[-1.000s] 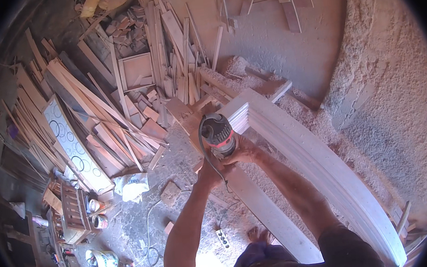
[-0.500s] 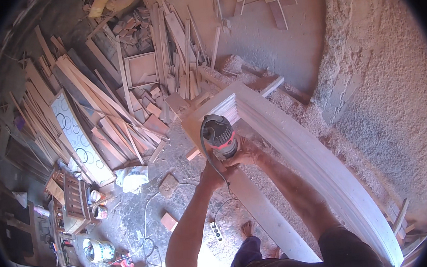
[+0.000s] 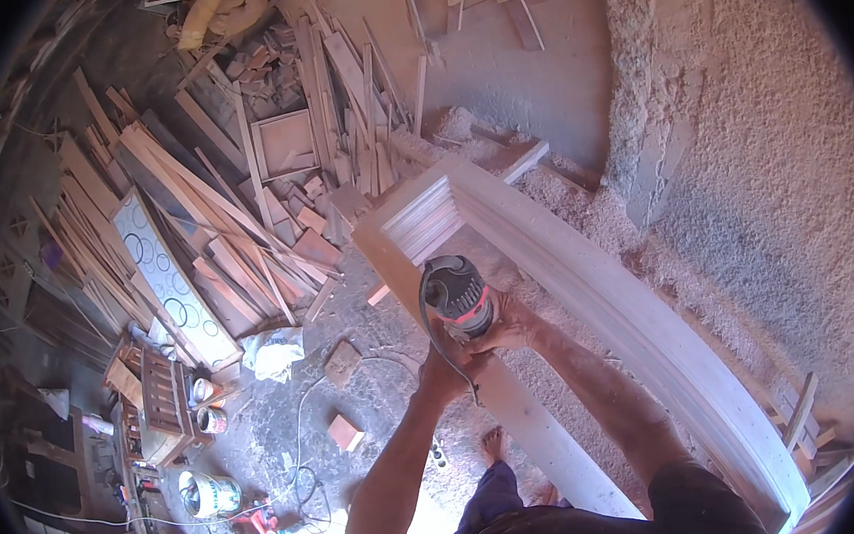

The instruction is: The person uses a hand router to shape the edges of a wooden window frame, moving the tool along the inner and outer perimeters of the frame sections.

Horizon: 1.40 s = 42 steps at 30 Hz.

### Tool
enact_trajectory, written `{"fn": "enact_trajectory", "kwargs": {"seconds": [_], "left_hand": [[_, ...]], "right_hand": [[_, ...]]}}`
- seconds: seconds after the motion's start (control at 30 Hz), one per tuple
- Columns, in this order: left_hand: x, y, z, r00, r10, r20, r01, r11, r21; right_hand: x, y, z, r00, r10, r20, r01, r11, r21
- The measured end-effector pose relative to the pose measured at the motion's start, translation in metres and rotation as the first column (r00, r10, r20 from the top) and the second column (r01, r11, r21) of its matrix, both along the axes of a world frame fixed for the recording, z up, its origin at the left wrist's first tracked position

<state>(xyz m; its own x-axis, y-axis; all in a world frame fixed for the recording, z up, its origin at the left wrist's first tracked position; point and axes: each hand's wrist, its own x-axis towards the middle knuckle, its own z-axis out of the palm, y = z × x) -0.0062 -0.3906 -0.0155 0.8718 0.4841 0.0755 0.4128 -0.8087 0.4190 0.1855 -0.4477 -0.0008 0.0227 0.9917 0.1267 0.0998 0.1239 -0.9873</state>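
Dusty concrete floor (image 3: 289, 428) strewn with offcuts (image 3: 232, 212) left, sawdust heap (image 3: 760, 170) right, sunlit near.

Both hands grip router (image 3: 458, 300) on long curved wooden frame (image 3: 590, 304). Left hand (image 3: 443, 366) wraps lower side of tool, right hand (image 3: 508, 326) clasps right side. Black cord (image 3: 446, 351) trails down from router. Pile of wood offcuts (image 3: 242, 211) on floor at left. Sawdust heap (image 3: 741, 182) at right. Paint cans (image 3: 205, 405) near small wooden rack.
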Motion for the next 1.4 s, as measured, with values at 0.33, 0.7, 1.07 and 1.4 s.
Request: {"fn": "enact_trajectory", "kwargs": {"seconds": [0.33,0.7,1.07,1.4], "left_hand": [[-0.005,-0.108,0.016,0.952,0.131,0.275,-0.040,0.949,-0.313],[-0.024,-0.173,-0.025,0.954,0.081,0.290,-0.024,0.980,-0.196],[-0.017,-0.156,0.002,0.960,0.169,0.223,-0.108,0.959,-0.261],[-0.016,-0.108,0.001,0.959,0.213,0.189,-0.171,0.962,-0.214]], "right_hand": [[-0.004,-0.106,0.004,0.990,-0.042,0.134,0.045,0.999,-0.021],[-0.019,-0.182,-0.032,0.969,-0.041,-0.245,0.034,0.999,-0.032],[-0.017,-0.157,-0.026,0.959,-0.031,-0.280,0.031,1.000,-0.005],[-0.014,-0.109,-0.005,0.998,-0.032,-0.058,0.030,0.999,-0.038]]}}
